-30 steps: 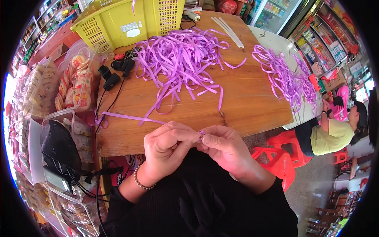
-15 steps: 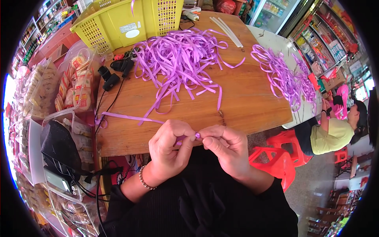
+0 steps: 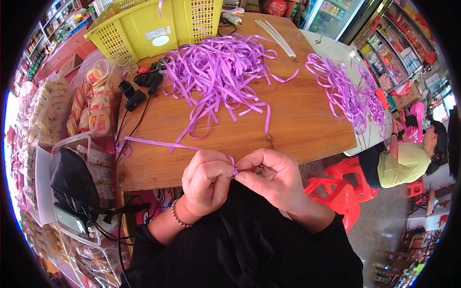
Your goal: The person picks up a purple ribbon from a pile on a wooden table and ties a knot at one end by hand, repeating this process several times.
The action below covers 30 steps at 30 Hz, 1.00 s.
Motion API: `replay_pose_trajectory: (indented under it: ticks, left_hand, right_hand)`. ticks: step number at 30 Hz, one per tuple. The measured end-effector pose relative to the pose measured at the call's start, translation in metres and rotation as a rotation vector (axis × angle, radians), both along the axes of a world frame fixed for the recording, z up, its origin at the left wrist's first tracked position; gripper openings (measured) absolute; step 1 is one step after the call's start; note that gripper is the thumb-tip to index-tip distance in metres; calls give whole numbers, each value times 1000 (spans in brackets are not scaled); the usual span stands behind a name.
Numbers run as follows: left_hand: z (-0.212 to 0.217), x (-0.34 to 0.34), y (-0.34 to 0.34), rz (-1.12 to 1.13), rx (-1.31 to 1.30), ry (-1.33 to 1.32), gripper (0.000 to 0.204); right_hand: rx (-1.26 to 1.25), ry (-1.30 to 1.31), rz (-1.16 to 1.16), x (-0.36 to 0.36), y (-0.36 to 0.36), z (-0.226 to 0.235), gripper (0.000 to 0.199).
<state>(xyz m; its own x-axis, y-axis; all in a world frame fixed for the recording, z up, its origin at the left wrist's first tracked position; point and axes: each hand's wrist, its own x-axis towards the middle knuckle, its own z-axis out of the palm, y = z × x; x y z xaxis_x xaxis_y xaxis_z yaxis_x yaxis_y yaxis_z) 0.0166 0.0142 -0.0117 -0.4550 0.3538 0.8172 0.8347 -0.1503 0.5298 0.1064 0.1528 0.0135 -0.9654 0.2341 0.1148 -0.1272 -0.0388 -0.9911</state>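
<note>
Between my fingertips, just over the table's near edge, is a small knotted part of a purple ribbon [image 3: 161,142]. The ribbon's tail runs left from my hands across the wood. My left hand [image 3: 206,180] is closed, its thumb and fingers pinching the ribbon beside the knot. From the other side my right hand [image 3: 271,180] pinches the same small knot, thumb and forefinger nearly touching the left fingertips. The fingers hide most of the knot. Farther off, a large heap of purple ribbons [image 3: 225,72] lies loose on the table.
On the wooden table [image 3: 297,120] stand a yellow crate [image 3: 158,29], a glue gun [image 3: 233,18] and translucent sticks [image 3: 276,38]. Black cables and a black device [image 3: 134,98] lie left. More ribbons [image 3: 336,91] are at right. Red stools [image 3: 336,197] and a seated person [image 3: 406,161] are beyond.
Both hands have drawn slightly left and closer together. A small loop of ribbon now stands above the fingertips at the knot.
</note>
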Motion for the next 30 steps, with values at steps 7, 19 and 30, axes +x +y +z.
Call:
replay_pose_trajectory:
  ticks: [7,19,30]
  left_hand:
    - [-5,1,-5,-15,0,1,22]
    - [-2,0,-6,-30,-40,-16,20]
    - [-14,3,-11,-168,-66,-388,15]
  right_hand:
    - [39,-62,154,1,9,5,12]
    - [309,71,71,0,7,14,12]
    - [343,89,-57,-1,3,11,7]
